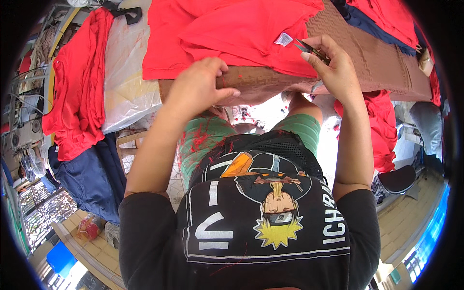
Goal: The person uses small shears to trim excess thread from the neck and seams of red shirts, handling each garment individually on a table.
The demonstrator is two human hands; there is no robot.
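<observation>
A red garment [227, 36] lies spread on the brown-covered table in front of me, with a small white label [283, 39] near its right side. My right hand [332, 65] is closed around a small pair of dark-handled thread snips [316, 52]. The blades point left toward the label, a little apart from it. My left hand [203, 82] hovers at the garment's near edge, fingers slightly bent and thumb apart, with nothing seen in it.
The brown patterned cloth [372, 67] covers the table. More red garments [79, 87] hang at the left above dark blue cloth [89, 174]. Another red garment [379, 128] hangs below the table at right. Red thread scraps lie on my green shorts [205, 137].
</observation>
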